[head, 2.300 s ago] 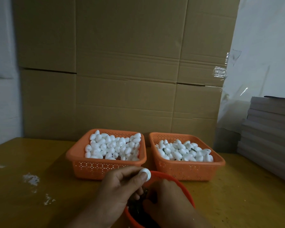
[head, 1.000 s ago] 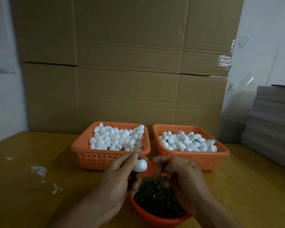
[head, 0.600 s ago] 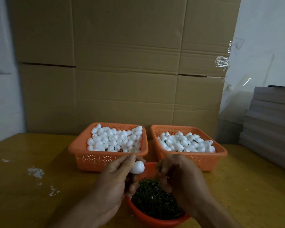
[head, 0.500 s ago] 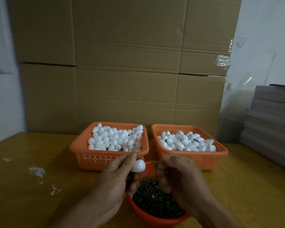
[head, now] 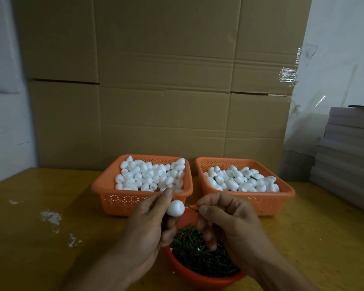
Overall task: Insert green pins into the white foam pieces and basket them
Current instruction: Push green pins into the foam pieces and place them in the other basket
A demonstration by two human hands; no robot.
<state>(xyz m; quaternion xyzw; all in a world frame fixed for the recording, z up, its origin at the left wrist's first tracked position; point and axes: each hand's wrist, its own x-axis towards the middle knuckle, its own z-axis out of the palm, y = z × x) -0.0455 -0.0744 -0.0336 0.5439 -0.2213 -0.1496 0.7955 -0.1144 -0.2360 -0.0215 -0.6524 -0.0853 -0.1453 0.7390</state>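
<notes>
Hands meet above the pin bowl (head: 200, 277): left hand (head: 147, 225) pinching a foam piece (head: 175, 208), right hand (head: 229, 219) pinching a green pin (head: 191, 208) at its 3 o'clock side, where a skewed push could bend it.

Left hand (head: 147, 223): pinching white foam piece (head: 175, 208) between thumb and fingers. Right hand (head: 229, 219): pinching green pin (head: 192, 208), tip at the foam piece. Below hands: round orange bowl (head: 198, 278) of green pins (head: 200, 255). Behind: left orange basket (head: 122, 200) and right orange basket (head: 267, 198), both holding foam pieces. Yellow worktop (head: 29, 238); cardboard sheets (head: 166, 80) behind; grey stacked boards (head: 349, 152) at right.
</notes>
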